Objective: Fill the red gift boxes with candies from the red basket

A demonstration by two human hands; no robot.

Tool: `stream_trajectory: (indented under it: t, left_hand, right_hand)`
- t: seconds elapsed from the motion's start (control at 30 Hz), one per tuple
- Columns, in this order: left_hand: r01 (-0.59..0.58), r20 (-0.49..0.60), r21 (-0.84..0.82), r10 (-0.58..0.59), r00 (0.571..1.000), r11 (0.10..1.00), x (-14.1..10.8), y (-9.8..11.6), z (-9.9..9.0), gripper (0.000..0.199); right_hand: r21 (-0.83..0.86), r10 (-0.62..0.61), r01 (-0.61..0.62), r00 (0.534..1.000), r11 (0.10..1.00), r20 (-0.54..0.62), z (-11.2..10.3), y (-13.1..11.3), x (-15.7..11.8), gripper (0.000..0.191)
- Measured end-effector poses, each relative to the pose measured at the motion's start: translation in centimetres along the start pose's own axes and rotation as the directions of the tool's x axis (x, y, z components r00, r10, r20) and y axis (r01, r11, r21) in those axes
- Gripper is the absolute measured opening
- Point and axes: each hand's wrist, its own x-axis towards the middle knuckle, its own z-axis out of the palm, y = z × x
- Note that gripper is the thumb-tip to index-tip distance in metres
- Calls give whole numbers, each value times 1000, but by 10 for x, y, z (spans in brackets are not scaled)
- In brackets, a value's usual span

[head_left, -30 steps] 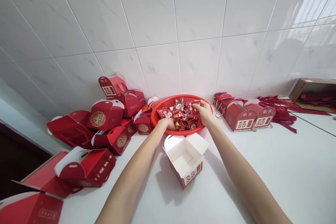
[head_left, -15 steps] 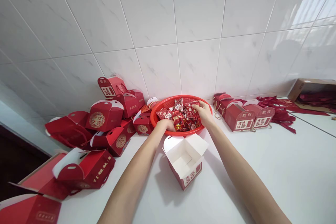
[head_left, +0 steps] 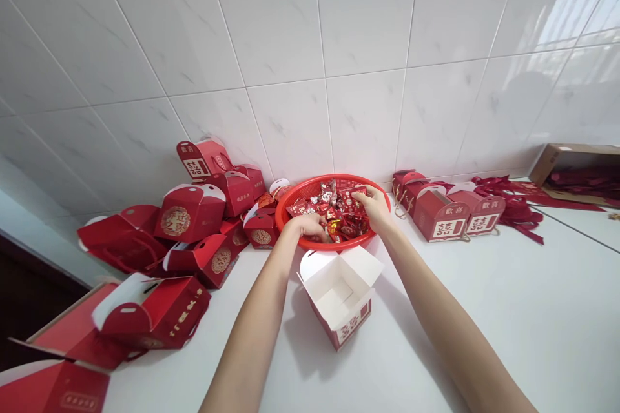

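A red plastic basket holds a heap of wrapped candies, mostly red with some gold. My left hand is down among them at the basket's near left side, its fingers curled and partly covered, so what they grip is unclear. At the right side, my right hand pinches a red candy packet between thumb and fingers. An open gift box, white inside and red outside, stands right in front of the basket with its flaps spread. Nothing shows inside the box.
Several red gift boxes are piled at the left. A few closed gift boxes with cord handles stand on the right, beside dark red ribbons and a cardboard box. The tiled wall rises behind the white table.
My left hand has lifted slightly and shifted right among the candies, so more of its fingers show. My right hand stays on the red packet. The view has moved slightly.
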Motion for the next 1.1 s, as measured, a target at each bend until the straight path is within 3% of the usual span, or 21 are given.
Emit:
stream_trajectory:
  t: [0.1,0.27,0.37,0.5,0.6,0.73,1.1]
  left_hand:
    - [-47,86,-166,62,994,985,-1,1,-1,32]
    - [-117,-27,-268,113,993,956,1,-1,-2,51]
    - [-126,-24,-340,126,992,932,0,0,-2,49]
    - [-71,-81,-514,34,996,855,-3,4,-1,39]
    - [-55,-111,-500,-1,994,864,-1,5,-2,32]
    - [-161,-229,-474,56,972,866,5,-1,-4,32]
    - [-450,-437,-570,210,875,688,16,-14,-6,30]
  right_hand:
    - [1,3,-3,1000,1000,2,0,-1,-1,15]
    - [-7,3,-3,1000,1000,4,-1,1,-1,15]
    - [-3,1,-1,1000,1000,9,-1,1,-1,15]
    - [15,14,-14,1000,1000,20,0,0,-2,16]
    - [14,17,-17,999,1000,29,0,-2,-2,17]
    - [1,15,-15,1000,1000,20,1,-4,-4,15]
    - [75,74,-77,996,994,42,0,-7,-3,16]
